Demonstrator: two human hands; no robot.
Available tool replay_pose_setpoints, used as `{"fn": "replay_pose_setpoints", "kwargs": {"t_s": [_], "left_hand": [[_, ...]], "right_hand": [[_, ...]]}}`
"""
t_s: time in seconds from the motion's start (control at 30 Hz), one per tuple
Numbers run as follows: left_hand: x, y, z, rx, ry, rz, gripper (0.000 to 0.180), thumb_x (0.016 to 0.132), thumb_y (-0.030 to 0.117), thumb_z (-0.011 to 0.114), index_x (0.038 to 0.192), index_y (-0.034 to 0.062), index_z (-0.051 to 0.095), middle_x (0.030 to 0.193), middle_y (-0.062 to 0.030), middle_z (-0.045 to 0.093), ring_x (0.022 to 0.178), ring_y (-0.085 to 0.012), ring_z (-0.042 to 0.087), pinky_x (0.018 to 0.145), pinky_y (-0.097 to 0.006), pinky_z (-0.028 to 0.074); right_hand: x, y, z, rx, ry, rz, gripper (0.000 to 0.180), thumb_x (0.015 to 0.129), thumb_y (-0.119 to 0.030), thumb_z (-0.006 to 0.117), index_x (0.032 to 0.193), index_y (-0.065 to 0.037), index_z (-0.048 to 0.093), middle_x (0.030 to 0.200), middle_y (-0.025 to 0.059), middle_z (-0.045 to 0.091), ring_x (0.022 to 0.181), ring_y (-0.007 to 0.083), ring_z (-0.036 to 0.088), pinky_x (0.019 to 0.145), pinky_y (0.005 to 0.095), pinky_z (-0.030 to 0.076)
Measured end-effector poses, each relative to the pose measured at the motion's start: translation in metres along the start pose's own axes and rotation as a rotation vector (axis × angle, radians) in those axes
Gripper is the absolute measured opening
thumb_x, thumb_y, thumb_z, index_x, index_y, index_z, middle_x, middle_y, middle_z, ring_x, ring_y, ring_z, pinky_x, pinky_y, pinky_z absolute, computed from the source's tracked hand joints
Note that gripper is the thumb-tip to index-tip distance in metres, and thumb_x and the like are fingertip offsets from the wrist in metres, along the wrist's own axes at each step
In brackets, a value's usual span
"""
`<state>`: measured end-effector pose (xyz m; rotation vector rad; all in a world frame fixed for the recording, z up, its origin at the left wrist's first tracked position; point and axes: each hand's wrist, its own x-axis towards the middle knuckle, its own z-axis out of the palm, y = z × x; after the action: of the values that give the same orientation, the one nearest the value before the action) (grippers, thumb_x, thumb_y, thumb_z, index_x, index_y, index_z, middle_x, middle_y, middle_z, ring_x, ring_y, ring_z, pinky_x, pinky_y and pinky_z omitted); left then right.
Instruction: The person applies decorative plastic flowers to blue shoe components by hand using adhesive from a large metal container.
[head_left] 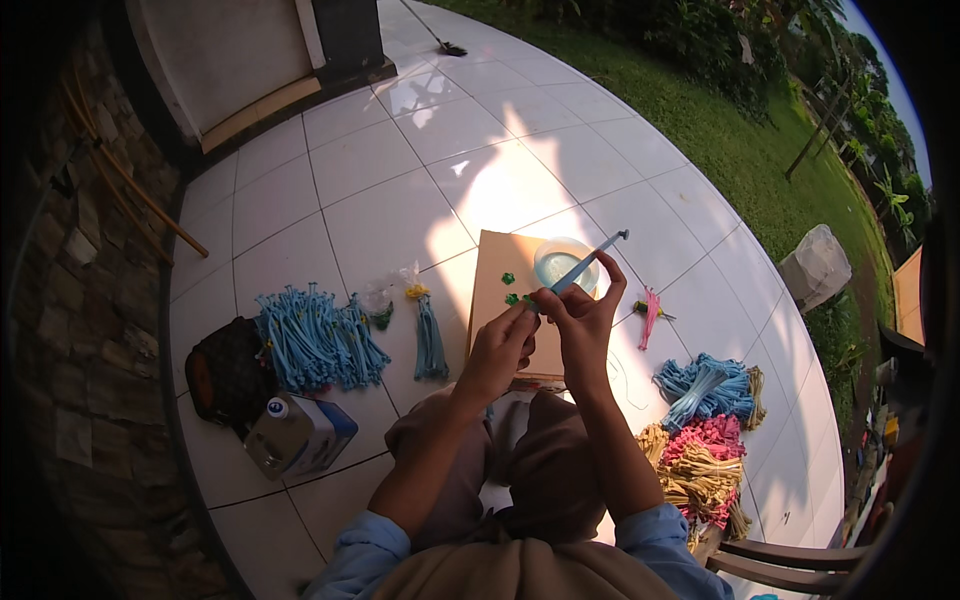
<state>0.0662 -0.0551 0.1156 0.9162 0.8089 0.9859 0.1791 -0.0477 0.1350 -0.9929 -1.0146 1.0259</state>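
In front of me, above a tan board (pixel 490 270), both hands meet at a slim blue stem (pixel 580 270) with a dark knobbed tip slanting up to the right. My right hand (pixel 583 330) has its thumb and fingers closed round the stem. My left hand (pixel 490 362) is closed, its fingertips pinched at the stem's lower end; any small piece between them is hidden. Two small green flower-shaped pieces, an upper one (pixel 508 278) and a lower one (pixel 511 299), rest on the board. A clear round bowl (pixel 562 262) sits behind my right hand.
Bundled blue stems (pixel 315 340) lie left, beside a dark bag (pixel 228 370) and a metal can (pixel 300 435). A smaller blue bundle (pixel 429 340) is nearer. Right are a pink bundle (pixel 651 318), more blue stems (pixel 705 388), pink and tan bundles (pixel 703 475), and a chair (pixel 790 565).
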Motion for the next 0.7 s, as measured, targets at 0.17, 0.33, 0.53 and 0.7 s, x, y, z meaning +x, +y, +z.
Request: {"fn": "replay_pose_setpoints", "kwargs": {"t_s": [0.17,0.33,0.53,0.7], "left_hand": [[0.002,-0.005,0.001,0.022,-0.042,0.074,0.016,0.097,0.021,0.041,0.099,0.0067,0.048,0.073,0.0049,0.037,0.057,-0.0028,0.033,0.047,-0.018,0.028],[0.009,-0.012,-0.006,0.013,-0.064,0.075,0.017,0.098,0.020,0.040,0.097,0.0056,0.048,0.073,0.0050,0.039,0.059,-0.0032,0.038,0.048,-0.019,0.029],[0.004,-0.021,-0.034,0.317,0.073,0.301,0.026,0.095,0.009,0.043,0.116,0.0007,0.056,0.089,-0.0044,0.048,0.075,-0.0096,0.052,0.078,-0.025,0.051],[-0.007,0.006,-0.074,0.516,0.260,0.443,0.021,0.092,0.010,0.050,0.104,-0.0016,0.061,0.087,-0.0044,0.055,0.081,-0.0109,0.057,0.076,-0.025,0.048]], "right_hand": [[-0.001,-0.002,0.000,0.059,0.053,-0.045,0.074,0.080,0.000,0.063,0.133,-0.008,0.012,0.073,0.0100,0.060,0.067,0.0136,0.059,0.065,0.0217,0.045],[0.004,0.005,-0.005,-0.289,0.035,-0.201,0.074,0.081,-0.006,0.062,0.137,-0.009,0.013,0.065,0.0091,0.061,0.064,0.0135,0.060,0.061,0.0228,0.045],[0.012,0.001,0.000,-0.373,0.031,-0.085,0.064,0.088,-0.012,0.051,0.140,-0.009,0.014,0.064,0.0118,0.063,0.054,0.0169,0.060,0.056,0.0262,0.047],[0.023,-0.003,-0.017,-0.738,0.156,0.092,0.048,0.094,-0.018,0.042,0.136,-0.004,0.024,0.089,0.0190,0.064,0.065,0.0230,0.064,0.066,0.0310,0.051]]}}
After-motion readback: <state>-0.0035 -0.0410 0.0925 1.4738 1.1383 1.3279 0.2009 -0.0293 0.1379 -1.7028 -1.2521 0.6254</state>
